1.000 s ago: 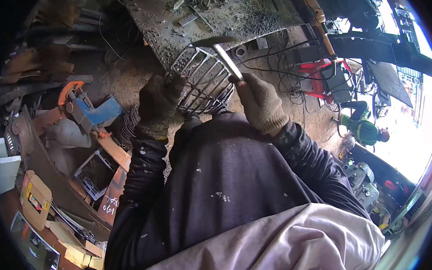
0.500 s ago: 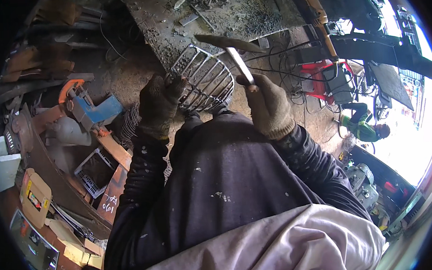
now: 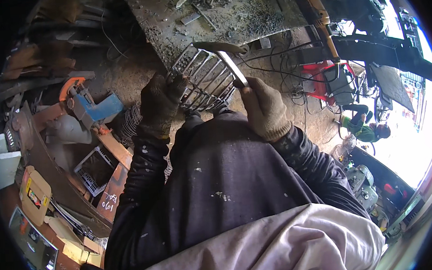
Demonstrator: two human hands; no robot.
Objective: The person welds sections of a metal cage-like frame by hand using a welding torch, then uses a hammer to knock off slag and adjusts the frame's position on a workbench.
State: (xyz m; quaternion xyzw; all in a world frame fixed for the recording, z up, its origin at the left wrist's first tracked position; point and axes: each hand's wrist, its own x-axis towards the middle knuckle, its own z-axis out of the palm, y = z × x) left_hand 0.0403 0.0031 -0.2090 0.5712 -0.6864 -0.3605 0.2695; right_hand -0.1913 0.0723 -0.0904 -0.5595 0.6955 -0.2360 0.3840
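Observation:
My left hand (image 3: 158, 107), in a dark work glove, is closed on the left edge of a metal bar cage (image 3: 205, 78). The cage is a rounded basket of welded bars, tilted beside the table corner. In my right hand (image 3: 264, 108), gloved in lighter knit, the light metal handle of a chipping hammer (image 3: 232, 66) is gripped. The hammer's long dark head lies across the cage's far rim; whether it touches the bars I cannot tell. My glove hides the handle's lower end.
A steel table (image 3: 160, 21) strewn with dark grit and metal scraps stands ahead. On the left are a blue and orange metal tool (image 3: 97, 110) and a plastic crate (image 3: 94, 171). Cables trail by a red plastic stool (image 3: 315, 82) on the right. A person in green (image 3: 360, 127) is farther off.
The hammer has swung left and down, bringing its head over the cage's far rim. My right hand has shifted slightly left. My left hand and the cage have barely moved.

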